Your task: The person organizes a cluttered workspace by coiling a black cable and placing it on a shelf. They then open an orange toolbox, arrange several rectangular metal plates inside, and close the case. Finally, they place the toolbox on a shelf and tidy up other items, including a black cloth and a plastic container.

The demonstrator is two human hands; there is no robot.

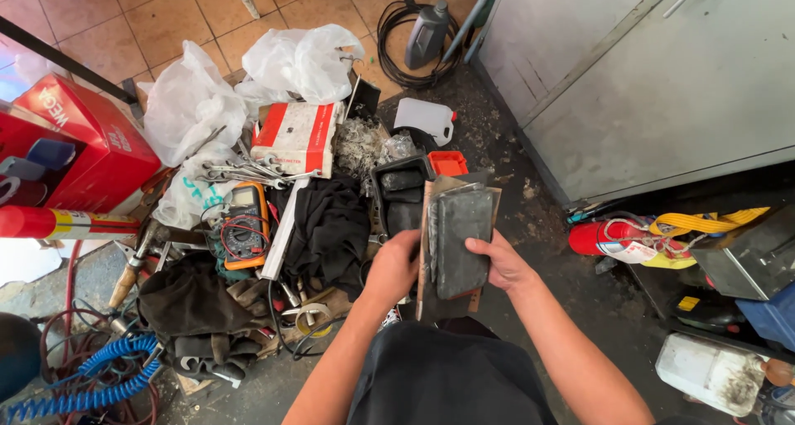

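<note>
both hands grip a flat brown cardboard sheet (426,251) bearing a dark grey rectangular block (460,241): left hand (392,264) fingers curled round its edge, right hand (499,261) fingers closed on the block's side.

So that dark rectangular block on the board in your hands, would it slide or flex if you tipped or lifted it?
The dark block looks thick and flat-edged, so probably stiff, not floppy. It lies loose on the thin board, held only by the right hand at its edge, so tipping might let it slide. Its grimy, slightly glossy surface could be slippery. The left hand grips the board's other side.
</note>
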